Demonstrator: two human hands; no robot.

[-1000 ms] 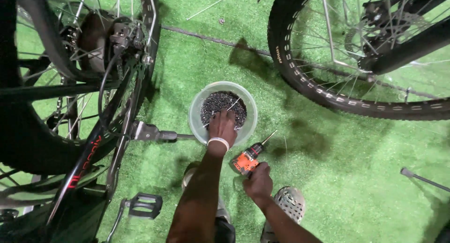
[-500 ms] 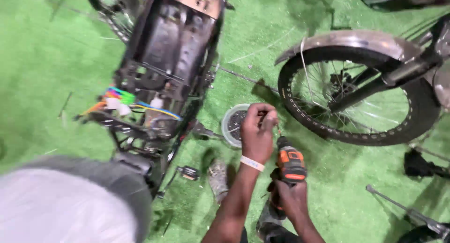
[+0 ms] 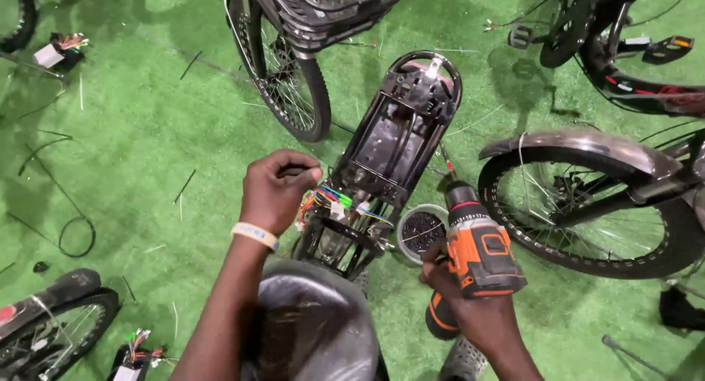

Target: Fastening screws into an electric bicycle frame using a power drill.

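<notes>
My left hand (image 3: 277, 188) is closed over something small, fingertips pinched, just left of the black rear rack (image 3: 400, 127) of a bicycle. A bundle of coloured wires (image 3: 334, 202) sits below the rack, right beside that hand. My right hand (image 3: 459, 307) grips an orange and black cordless drill (image 3: 476, 252), its bit pointing up toward the rack's right side. A clear bowl of small dark screws (image 3: 422, 230) rests on the green turf between the bicycle and the drill. The saddle (image 3: 312, 322), wrapped in plastic, is right below me.
Another bicycle's wheel with a silver mudguard (image 3: 587, 205) stands at right. A third wheel and a basket (image 3: 294, 65) are behind the rack. More bicycle parts lie at the lower left (image 3: 51, 322) and top right (image 3: 631, 50). Cut cable ties litter the turf.
My view has swung up from the bowl to the rack. The left hand left the screw bowl and rose to the rack's left side. The drill came up beside the rack.
</notes>
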